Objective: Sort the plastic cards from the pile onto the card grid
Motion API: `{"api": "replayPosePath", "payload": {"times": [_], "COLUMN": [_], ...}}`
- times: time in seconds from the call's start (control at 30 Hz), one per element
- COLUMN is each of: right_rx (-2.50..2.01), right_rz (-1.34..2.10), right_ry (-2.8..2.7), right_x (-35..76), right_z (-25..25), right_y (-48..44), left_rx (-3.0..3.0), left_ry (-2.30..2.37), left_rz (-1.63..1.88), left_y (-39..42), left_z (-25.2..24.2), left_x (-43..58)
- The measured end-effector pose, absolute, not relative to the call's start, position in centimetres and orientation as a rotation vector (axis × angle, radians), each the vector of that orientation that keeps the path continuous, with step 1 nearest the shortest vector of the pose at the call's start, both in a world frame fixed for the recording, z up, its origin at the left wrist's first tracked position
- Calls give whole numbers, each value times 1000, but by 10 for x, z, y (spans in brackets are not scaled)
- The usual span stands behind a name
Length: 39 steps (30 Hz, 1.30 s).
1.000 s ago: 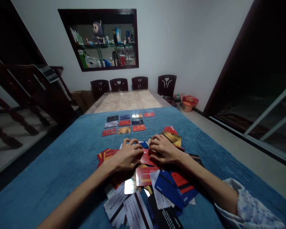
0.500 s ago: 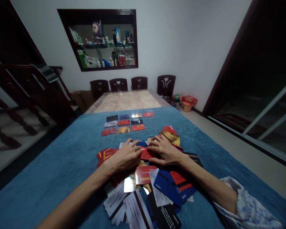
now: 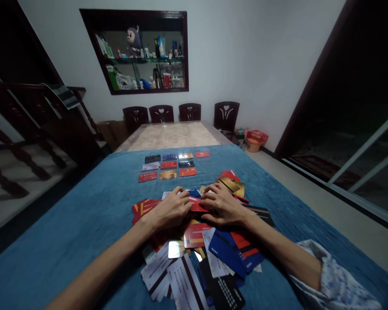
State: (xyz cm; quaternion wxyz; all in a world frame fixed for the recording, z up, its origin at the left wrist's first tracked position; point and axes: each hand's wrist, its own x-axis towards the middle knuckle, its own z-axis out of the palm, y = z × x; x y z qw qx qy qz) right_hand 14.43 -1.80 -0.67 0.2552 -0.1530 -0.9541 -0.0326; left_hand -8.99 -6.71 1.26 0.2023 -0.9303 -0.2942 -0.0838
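A red card (image 3: 196,204) lies between my two hands, over a loose heap of cards. My left hand (image 3: 174,207) is closed, its curled fingers at the card's left end. At the right end, my right hand (image 3: 221,205) has bent fingers gripping the same card, thumb below it. Closer to me in the heap are a pale red card (image 3: 195,235), a blue card (image 3: 226,249), white cards with dark stripes (image 3: 184,280) and a black card (image 3: 228,292). Red and yellow cards (image 3: 144,209) stick out beside my left wrist; gold cards (image 3: 231,185) lie past my right hand.
Beyond the heap, several cards (image 3: 168,165) lie in rows on the blue cloth (image 3: 84,215). The bare tabletop (image 3: 177,134) continues behind, with dark chairs (image 3: 226,114) at its far end. A wall cabinet (image 3: 148,56) hangs above.
My left fingers have curled in more tightly at the red card's left end. My right hand has stayed nearly in place. The view has shifted very slightly.
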Motion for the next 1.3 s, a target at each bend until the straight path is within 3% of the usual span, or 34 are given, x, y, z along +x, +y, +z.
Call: {"api": "replayPosePath", "payload": {"times": [0.33, 1.3], "right_rx": [-457, -718], "right_rz": [-95, 510], "right_ry": [-2423, -2109], "right_x": [143, 142], "right_z": [-18, -14], "right_y": [-12, -11], "left_rx": [-2742, -2731], "left_ry": [-1151, -1454], "left_rz": [-487, -827], "left_y": [-63, -64], "left_z": [18, 10], "left_x": [-95, -91]}}
